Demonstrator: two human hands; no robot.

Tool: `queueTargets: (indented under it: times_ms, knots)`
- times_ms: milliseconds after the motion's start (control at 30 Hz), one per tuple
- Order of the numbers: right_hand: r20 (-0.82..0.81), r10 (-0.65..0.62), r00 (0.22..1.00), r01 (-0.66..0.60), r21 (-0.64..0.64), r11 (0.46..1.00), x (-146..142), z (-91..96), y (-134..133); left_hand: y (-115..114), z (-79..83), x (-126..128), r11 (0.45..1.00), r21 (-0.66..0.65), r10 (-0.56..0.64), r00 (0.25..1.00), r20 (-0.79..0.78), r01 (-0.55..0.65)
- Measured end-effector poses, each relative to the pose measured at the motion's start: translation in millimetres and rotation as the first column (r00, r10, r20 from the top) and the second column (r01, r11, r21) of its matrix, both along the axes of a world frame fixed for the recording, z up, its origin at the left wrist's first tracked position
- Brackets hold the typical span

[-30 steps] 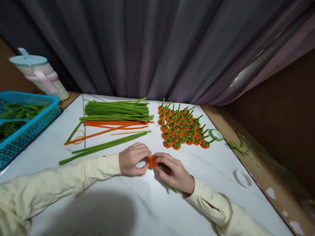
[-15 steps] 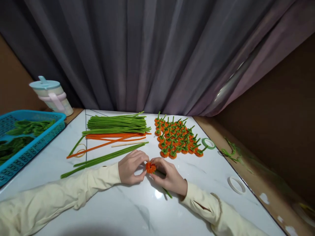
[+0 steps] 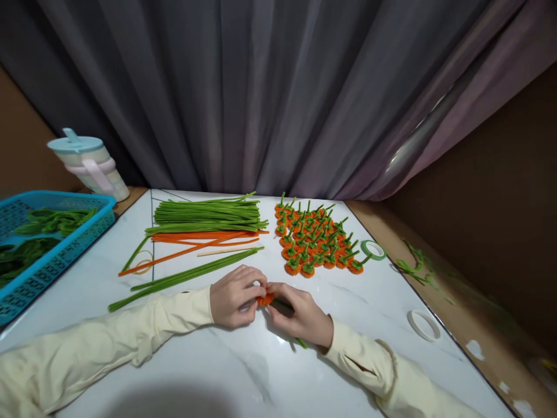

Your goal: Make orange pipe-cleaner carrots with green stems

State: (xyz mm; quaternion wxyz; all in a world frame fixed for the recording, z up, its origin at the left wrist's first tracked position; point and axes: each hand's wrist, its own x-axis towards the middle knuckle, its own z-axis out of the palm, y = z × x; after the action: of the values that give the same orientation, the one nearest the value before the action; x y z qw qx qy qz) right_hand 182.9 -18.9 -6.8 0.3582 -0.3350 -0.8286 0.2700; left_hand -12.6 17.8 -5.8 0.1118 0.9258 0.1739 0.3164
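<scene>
Between my two hands is a small orange pipe-cleaner flower (image 3: 264, 300), partly covered by the fingers. My left hand (image 3: 237, 296) pinches it from the left, thumb and fingertips curled around its edge. From the other side my right hand (image 3: 300, 313) grips it too, and a green stem (image 3: 301, 343) pokes out below that palm. Beyond the hands, finished-looking orange pieces with green tops and stems (image 3: 311, 244) stand in close rows. Several loose green pipe cleaners (image 3: 187, 277) lie just past my left wrist.
Farther back are a green pipe-cleaner bundle (image 3: 206, 216), orange pipe cleaners (image 3: 187, 238) and a thin wooden stick (image 3: 224, 251). A blue basket (image 3: 93, 229) holds green looped pieces at left, near a lidded cup (image 3: 93, 168). Green tape (image 3: 368, 253) and a white ring (image 3: 413, 326) lie right.
My left fingers have closed further over the orange flower, which has tipped so its face shows less. My right hand has barely moved. The view has shifted slightly.
</scene>
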Motion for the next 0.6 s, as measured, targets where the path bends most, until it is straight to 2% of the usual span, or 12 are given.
queueTargets:
  times_ms: [167, 267, 433, 500, 600]
  knots:
    - [-0.004, 0.024, 1.000, -0.024, 0.004, 1.000, 0.7, 0.8, -0.2, 0.7, 1.3, -0.4, 0.999, -0.020, -0.025, 0.999, 0.023, 0.026]
    - [-0.036, -0.020, 0.999, 0.021, 0.031, 0.999, 1.9, 0.3, -0.5, 1.6, 2.3, -1.9, 0.997, -0.075, -0.019, 0.997, 0.074, 0.024]
    - [-0.085, -0.106, 0.991, 0.118, 0.157, 0.980, 3.5, 2.0, -1.2, 3.0, 1.5, -1.0, 0.965, -0.236, 0.152, 0.976, 0.159, -0.112]
    - [-0.106, -0.125, 0.986, 0.147, 0.234, 0.961, 3.6, 4.6, -1.6, 1.1, 2.1, 2.0, 0.912, -0.395, 0.196, 0.964, 0.180, -0.112]
    - [-0.091, -0.140, 0.986, 0.160, 0.279, 0.947, 3.5, 8.3, -2.2, -4.6, 5.2, 7.3, 0.742, -0.668, 0.215, 0.961, 0.176, -0.043]
